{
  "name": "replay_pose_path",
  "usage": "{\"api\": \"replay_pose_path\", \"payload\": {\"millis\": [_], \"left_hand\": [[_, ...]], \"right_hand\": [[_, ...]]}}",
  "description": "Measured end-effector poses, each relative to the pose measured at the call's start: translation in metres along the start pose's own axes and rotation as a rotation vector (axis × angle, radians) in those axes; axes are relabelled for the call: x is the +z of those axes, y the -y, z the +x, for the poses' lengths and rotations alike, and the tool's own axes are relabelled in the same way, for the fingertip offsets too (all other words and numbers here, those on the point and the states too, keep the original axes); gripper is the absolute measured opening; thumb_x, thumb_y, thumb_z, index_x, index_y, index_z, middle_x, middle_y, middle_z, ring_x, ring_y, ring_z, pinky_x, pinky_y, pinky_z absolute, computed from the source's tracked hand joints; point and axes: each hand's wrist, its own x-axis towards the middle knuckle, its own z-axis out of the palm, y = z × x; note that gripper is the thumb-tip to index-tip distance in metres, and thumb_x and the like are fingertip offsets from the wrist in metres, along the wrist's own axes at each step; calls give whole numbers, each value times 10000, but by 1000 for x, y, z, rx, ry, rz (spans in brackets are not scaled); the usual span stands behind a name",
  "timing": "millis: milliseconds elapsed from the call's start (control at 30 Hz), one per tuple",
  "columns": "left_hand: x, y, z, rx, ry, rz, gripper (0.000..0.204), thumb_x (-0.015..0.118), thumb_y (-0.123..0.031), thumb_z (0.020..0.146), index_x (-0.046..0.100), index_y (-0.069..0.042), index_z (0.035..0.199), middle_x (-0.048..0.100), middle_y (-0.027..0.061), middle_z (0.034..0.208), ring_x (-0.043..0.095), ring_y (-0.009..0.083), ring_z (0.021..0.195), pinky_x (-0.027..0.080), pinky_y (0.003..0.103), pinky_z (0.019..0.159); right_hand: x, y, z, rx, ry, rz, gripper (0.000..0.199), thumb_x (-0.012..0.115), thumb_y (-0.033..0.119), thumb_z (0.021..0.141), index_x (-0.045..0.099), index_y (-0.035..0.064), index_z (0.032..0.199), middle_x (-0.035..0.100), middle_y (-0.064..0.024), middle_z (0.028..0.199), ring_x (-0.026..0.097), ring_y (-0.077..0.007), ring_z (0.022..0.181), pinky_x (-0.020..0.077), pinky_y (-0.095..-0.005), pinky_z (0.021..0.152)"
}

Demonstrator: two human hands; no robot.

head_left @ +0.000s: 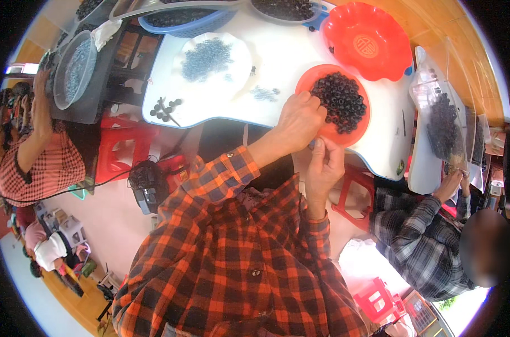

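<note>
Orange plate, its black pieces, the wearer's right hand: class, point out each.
Orange plate [307,80]: head view, bare upper-left part.
Black pieces [340,102]: head view, pile's middle.
Right hand [327,163]: head view, hand's middle.

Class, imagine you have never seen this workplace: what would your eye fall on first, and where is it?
Probably the bright red scalloped dish at the upper right of the white table. Just below it, a heap of small black pieces stands out on an orange-red plate, with the left hand and right hand close by. The orange-and-black checked shirt fills the lower middle.
</note>
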Motion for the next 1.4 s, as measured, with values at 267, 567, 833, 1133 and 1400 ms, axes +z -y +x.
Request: {"api": "replay_pose_path", "payload": {"millis": [267,567,833,1133,1400], "left_hand": [[-16,10,-11,-401,-33,-913,241,703,-18,840,697,-9,1081,663,81,948,664,170,864,554,295,746],[-41,16,-45,-688,-13,-1887,289,607,5,935,625,35,1221,670,133,1095,677,182,940,581,303,855],[-46,20,-66,-702,-118,-2223,267,594,-30,954,596,42,1211,664,156,1109,685,206,952,588,315,844],[-54,20,-81,-709,-131,-2358,308,545,-72,985,550,82,1251,662,222,1131,707,250,970,603,329,832],[-59,19,-89,-754,-179,-2382,315,541,-71,987,543,85,1261,658,226,1143,705,260,978,603,333,834]], "right_hand": [[-1,4,0,4,7,-6,90,633,42,945,651,-26,1001,625,-66,917,595,-117,803,500,-257,739],[5,13,-4,29,78,29,90,626,45,953,647,-32,995,627,-42,934,585,-91,834,489,-238,755],[9,23,-7,103,151,194,92,635,53,954,647,-30,991,607,-7,916,557,-69,809,464,-214,744],[15,38,-12,175,194,311,107,639,59,955,653,-21,1024,593,10,884,532,-50,769,460,-191,703],[18,45,-14,189,234,371,113,629,58,962,649,-22,1040,591,5,898,542,-54,779,470,-178,689]]}}
